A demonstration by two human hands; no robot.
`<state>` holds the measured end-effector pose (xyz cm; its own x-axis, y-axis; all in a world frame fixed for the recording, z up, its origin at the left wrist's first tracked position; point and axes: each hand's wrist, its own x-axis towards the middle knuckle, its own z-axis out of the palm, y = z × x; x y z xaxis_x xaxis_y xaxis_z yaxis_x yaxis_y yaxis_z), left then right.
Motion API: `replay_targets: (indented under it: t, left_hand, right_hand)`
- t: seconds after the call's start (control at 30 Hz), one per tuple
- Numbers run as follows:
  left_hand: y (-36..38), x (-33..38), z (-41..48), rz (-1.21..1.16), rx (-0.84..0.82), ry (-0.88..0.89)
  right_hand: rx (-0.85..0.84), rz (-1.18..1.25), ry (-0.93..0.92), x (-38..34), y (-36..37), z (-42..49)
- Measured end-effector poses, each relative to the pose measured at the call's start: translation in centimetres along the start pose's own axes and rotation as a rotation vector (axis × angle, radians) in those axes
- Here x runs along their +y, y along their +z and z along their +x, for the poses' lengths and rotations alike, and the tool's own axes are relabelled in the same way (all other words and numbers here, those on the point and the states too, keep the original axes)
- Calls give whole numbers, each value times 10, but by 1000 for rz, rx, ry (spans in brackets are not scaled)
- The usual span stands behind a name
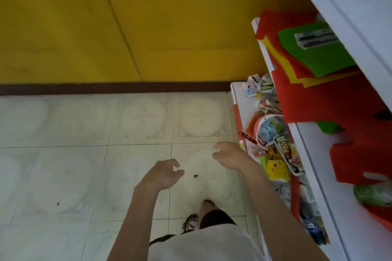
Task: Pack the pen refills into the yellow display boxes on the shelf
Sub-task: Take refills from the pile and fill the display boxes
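The person stood over the pale tiled floor (84, 154), looking down, with both bare arms stretched forward. The left hand (165, 174) hung at the lower middle of the frame, fingers loosely curled and holding nothing. The right hand (230, 154) was a little higher and to the right, just beside the front edge of the white shelf (307, 154), its fingers also slack and bent, with nothing in them. The hands were apart and touched neither each other nor the shelf. On the middle level at the right lay overlapping red sheets (318, 99) with a green sheet (318, 53) on top. The lower level below held a jumble of small colourful packets (269, 131), among them a small yellow packet (276, 168). The view there was blurred, and I could not tell whether the pen refills or the yellow display boxes were in that clutter. A yellow wall (106, 27) filled the upper left, meeting the floor at a dark brown skirting (106, 88). A sandalled foot (191, 221) showed near the bottom centre.
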<state>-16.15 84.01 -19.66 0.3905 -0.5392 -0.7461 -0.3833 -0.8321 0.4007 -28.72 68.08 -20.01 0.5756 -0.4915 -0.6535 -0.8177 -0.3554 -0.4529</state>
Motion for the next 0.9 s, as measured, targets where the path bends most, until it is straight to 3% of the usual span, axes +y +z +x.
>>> replay_targets:
  t: [0.1,0.23,0.4,0.57,0.9]
  left_hand:
    - [-21,-1,15,18,-60,-58]
    - [-58,20,63,39,10,-56]
    - [-109,80,114,51,24,24]
    - [-178,151,162,96,144,118]
    - [-258,263,266,183,51,234]
  right_hand:
    - [37,8,-47,-27,-29,29]
    - [53,0,-84,-49,-69,83]
    - [43,-12,-64,-51,-121,130]
    - [19,37,6,-40,-164,159]
    - [79,42,79,-42,-283,256]
